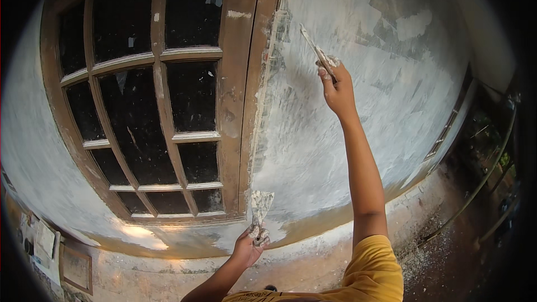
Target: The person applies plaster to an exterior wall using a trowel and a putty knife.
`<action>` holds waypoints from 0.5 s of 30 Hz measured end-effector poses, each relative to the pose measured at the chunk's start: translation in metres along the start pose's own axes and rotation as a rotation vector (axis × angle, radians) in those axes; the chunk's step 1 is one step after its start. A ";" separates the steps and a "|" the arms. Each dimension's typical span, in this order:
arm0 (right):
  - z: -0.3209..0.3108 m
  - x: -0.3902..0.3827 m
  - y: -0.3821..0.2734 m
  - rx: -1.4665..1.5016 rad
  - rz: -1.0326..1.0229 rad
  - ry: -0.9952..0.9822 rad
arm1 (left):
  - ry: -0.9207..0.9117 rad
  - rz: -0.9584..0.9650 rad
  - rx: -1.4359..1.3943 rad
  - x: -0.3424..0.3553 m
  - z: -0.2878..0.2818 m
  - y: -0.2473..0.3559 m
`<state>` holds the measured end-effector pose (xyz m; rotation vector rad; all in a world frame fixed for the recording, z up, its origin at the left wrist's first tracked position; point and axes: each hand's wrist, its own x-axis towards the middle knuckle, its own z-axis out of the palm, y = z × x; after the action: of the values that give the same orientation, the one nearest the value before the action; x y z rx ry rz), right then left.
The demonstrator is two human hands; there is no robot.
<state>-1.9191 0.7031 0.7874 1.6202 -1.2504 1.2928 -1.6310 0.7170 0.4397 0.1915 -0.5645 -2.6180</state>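
My right hand (pixel 338 85) is raised at the end of an outstretched arm, its fingers wrapped round the handle of a putty knife (pixel 311 43). That blade is seen nearly edge-on and is smeared white; whether it touches the wall (pixel 313 134) I cannot tell. Lower down, beside the bottom corner of the window frame, my left hand (pixel 249 248) grips a second putty knife (pixel 262 204), its wide blade upward and coated with whitish filler. White smears cover the fingers of both hands. Patchy white and grey coating spreads over the wall, with a rough strip along the window frame.
A brown wooden window (pixel 235 95) with several dark panes fills the left side of the wall. Below runs a pale ledge or floor strip (pixel 184 271). A wooden frame (pixel 76 268) lies at the lower left. White specks dot the dark ground (pixel 428 263) at right.
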 end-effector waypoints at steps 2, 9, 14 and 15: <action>0.000 0.047 0.011 -0.240 -0.233 0.064 | 0.011 0.004 0.014 0.001 0.001 0.000; -0.007 0.127 0.028 -0.682 -0.441 -0.041 | 0.041 0.037 -0.016 0.004 0.000 0.004; -0.011 0.135 0.026 -0.742 -0.480 -0.064 | 0.035 0.048 -0.010 0.011 -0.001 0.005; -0.013 0.135 0.026 -0.766 -0.492 -0.074 | 0.034 0.044 -0.008 0.012 -0.001 0.005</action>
<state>-1.9430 0.6736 0.9205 1.2824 -1.0960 0.3725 -1.6395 0.7066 0.4403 0.2176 -0.5402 -2.5692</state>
